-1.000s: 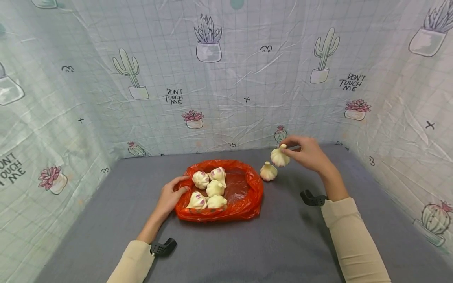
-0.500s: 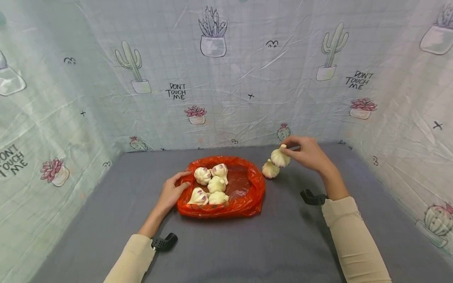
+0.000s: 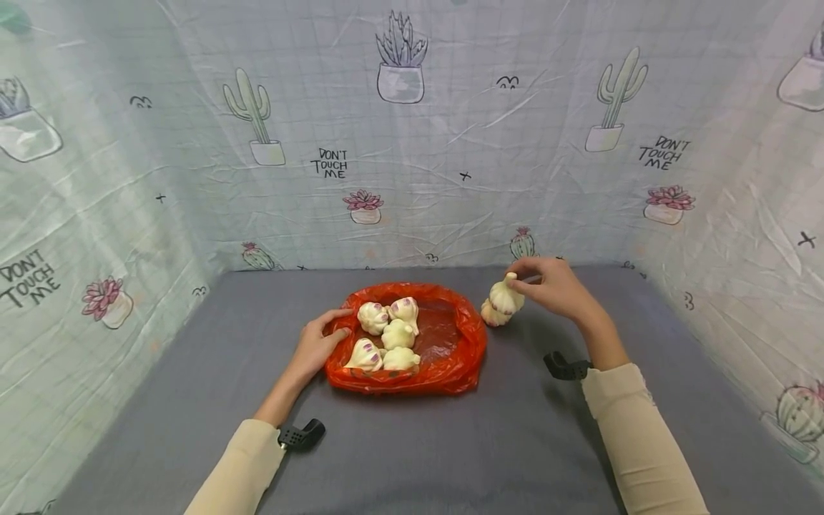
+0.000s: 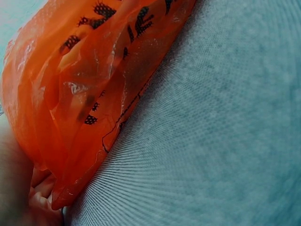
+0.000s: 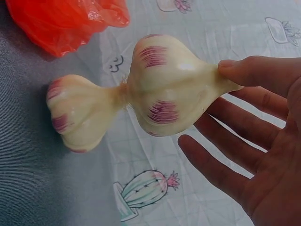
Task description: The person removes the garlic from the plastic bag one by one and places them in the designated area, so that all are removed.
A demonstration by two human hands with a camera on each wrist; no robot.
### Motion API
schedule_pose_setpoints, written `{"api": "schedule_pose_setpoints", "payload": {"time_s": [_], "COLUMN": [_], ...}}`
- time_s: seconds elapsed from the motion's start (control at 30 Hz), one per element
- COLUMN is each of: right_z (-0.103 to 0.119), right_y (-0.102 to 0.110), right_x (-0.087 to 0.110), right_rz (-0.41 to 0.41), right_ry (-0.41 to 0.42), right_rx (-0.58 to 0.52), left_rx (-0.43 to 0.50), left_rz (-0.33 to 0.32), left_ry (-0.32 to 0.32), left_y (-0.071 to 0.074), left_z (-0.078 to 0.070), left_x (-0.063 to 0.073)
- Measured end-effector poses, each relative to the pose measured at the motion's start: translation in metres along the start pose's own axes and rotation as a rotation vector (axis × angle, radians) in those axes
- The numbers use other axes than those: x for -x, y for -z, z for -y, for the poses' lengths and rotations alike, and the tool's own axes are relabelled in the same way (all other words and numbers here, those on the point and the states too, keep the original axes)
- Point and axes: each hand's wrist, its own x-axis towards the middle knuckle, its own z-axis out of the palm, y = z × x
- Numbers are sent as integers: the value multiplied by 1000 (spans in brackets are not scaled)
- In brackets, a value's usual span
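A red plastic bag (image 3: 466,350) lies with its mouth spread wide, and several white garlic bulbs (image 3: 398,335) with purple marks rest inside. My left hand (image 3: 315,347) holds the bag's left rim, fingers and thumb reaching over it; in the left wrist view the bag (image 4: 70,113) hides most of that hand. Right of the bag, my right hand (image 3: 550,286) pinches a garlic bulb (image 5: 162,89) by its stem between thumb and forefinger, its other fingers spread behind. Another garlic bulb (image 5: 80,113) sits on the table just beyond, partly covered by the held one in the head view.
A grey cloth covers the table (image 3: 412,450). Light curtains (image 3: 425,143) printed with cacti and words stand close behind it and along both sides. Each wrist wears a black camera mount (image 3: 302,435) beside a beige sleeve.
My right hand has lowered the held garlic bulb slightly, so that it now overlaps the bulb on the table. My left hand has stayed at the bag's rim while the head view shifted a little.
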Motion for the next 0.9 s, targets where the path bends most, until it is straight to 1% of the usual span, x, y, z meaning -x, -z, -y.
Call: {"api": "schedule_pose_setpoints", "payload": {"time_s": [0.3, 0.5, 0.63, 0.83, 0.9], "right_z": [-3, -2, -1, 1, 2], "right_y": [0, 2, 2, 3, 3], "right_x": [1, 2, 2, 2, 2], "right_rz": [-19, -15, -10, -10, -10], "right_ry": [12, 8, 9, 12, 14], "right_rx": [-5, -5, -1, -2, -3], "left_rx": [-3, -5, -4, -27, -20], "left_rz": [17, 17, 10, -6, -7], "left_ry": [-1, 5, 11, -8, 0], "left_y": [-1, -1, 0, -1, -1], "left_z": [-4, -6, -5, -5, -4], "left_x": [-2, -1, 0, 2, 3]}}
